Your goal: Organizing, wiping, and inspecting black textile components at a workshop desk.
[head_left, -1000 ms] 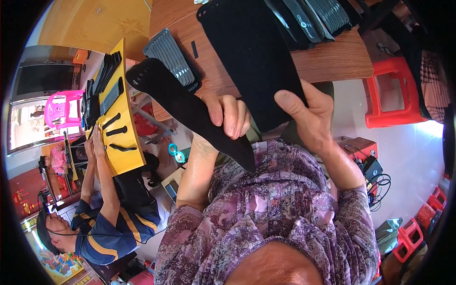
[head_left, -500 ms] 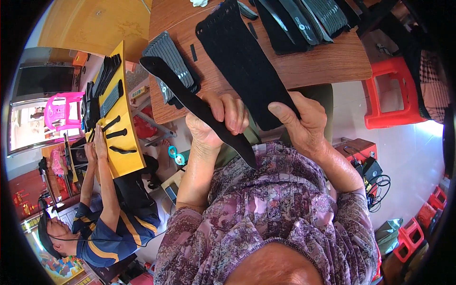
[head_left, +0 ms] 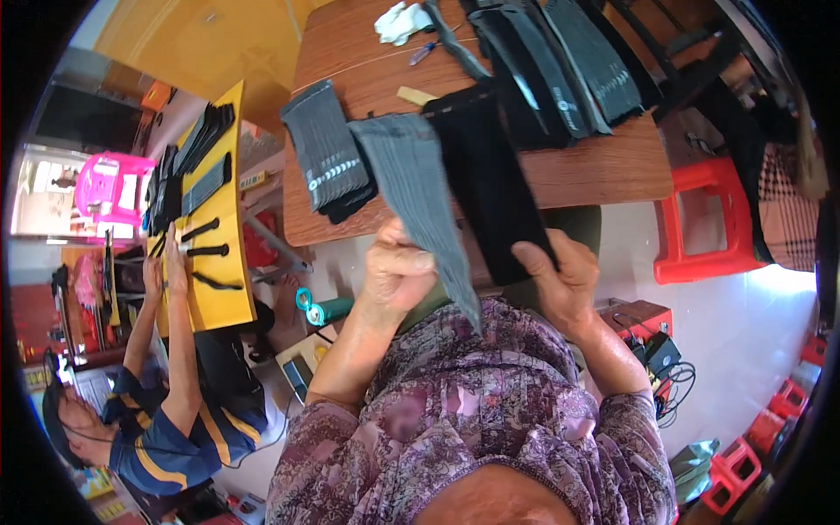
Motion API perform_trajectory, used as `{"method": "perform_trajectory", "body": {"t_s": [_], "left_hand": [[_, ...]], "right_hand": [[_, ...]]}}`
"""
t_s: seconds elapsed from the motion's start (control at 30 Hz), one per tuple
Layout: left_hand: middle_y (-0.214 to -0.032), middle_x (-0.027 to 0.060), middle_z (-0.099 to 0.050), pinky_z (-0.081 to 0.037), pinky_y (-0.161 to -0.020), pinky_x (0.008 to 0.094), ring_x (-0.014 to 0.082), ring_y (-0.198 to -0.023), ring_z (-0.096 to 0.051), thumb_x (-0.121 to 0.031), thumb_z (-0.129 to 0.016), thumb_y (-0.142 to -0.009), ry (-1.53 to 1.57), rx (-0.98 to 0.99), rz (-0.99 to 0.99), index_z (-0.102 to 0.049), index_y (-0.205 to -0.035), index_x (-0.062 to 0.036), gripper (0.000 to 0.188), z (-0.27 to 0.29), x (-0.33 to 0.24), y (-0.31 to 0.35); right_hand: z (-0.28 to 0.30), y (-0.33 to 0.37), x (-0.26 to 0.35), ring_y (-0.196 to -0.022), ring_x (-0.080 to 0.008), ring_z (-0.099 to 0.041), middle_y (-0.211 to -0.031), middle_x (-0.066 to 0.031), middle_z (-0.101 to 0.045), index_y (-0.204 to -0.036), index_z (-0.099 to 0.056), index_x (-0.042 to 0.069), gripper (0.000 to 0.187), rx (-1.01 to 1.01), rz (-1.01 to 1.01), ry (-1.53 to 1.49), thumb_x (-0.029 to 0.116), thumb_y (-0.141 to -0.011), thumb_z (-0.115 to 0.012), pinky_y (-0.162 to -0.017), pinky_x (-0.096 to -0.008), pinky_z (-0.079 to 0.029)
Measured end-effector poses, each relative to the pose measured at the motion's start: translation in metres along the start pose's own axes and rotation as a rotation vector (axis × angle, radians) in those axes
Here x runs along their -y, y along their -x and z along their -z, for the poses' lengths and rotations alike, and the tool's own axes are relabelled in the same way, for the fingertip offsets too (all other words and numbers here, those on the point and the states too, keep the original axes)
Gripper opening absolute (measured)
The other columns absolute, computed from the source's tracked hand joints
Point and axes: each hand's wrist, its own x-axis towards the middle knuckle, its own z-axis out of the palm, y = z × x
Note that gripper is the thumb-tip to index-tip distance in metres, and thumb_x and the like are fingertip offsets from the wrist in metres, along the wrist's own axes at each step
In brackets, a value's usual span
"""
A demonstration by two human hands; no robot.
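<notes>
My left hand [head_left: 395,273] is closed on the lower part of a flat grey ribbed fabric piece [head_left: 413,171], which tapers to a point below the fist. In my right hand [head_left: 564,276] a long black flat fabric panel [head_left: 486,179] is pinched at its near end, thumb on top. The two pieces are side by side, and the grey one's edge overlaps the black one. A stack of grey ribbed pieces with black undersides [head_left: 328,149] lies on the table just beyond my left hand.
The brown table [head_left: 350,52] also bears more stacked grey and black pieces [head_left: 560,79], a white crumpled cloth [head_left: 402,24] and a small blue-handled tool [head_left: 423,52]. A red stool [head_left: 700,223] stands right. Another person [head_left: 166,420] works left at a yellow board [head_left: 223,289].
The piece in my left hand has turned from its black side to its grey ribbed face. The black panel has swung more upright; both hands are lower in view.
</notes>
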Motion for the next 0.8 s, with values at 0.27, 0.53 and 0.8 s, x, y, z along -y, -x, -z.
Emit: {"method": "perform_trajectory", "body": {"t_s": [0.27,0.53,0.8], "left_hand": [[-0.074,0.0167,-0.058,-0.045,-0.058,0.0373,0.0288,-0.065,-0.055,-0.01,-0.065,-0.068,0.077,-0.096,-0.003,-0.058,-0.093,0.0018,0.029,-0.004,0.009,-0.001],[-0.089,0.0133,-0.06,-0.049,-0.07,0.0404,0.0288,-0.077,-0.059,-0.007,-0.064,-0.069,0.204,-0.177,0.02,-0.053,-0.106,0.0009,0.039,0.004,0.012,-0.003],[-0.106,0.0093,-0.057,-0.045,-0.084,0.0331,0.0209,-0.096,-0.055,-0.005,-0.062,-0.072,0.141,-0.303,-0.057,-0.041,-0.121,-0.0023,0.054,-0.008,0.016,-0.006]], "right_hand": [[-0.001,-0.001,0.005,-0.061,-0.0058,-0.041,-0.064,0.0032,-0.05,-0.085,-0.059,-0.002,0.015,0.011,-0.148,-0.119,0.013,-0.083,-0.062,-0.054,-0.0212,-0.035],[0.001,-0.001,0.003,-0.054,-0.0121,-0.051,-0.061,-0.0098,-0.055,-0.085,-0.061,-0.002,0.012,0.028,-0.154,-0.013,0.009,-0.08,-0.063,-0.05,-0.0255,-0.039],[-0.011,-0.001,-0.001,-0.054,-0.0188,-0.055,-0.062,-0.0133,-0.055,-0.083,-0.06,-0.003,0.011,-0.015,-0.069,-0.087,0.007,-0.079,-0.062,-0.049,-0.029,-0.041]]}}
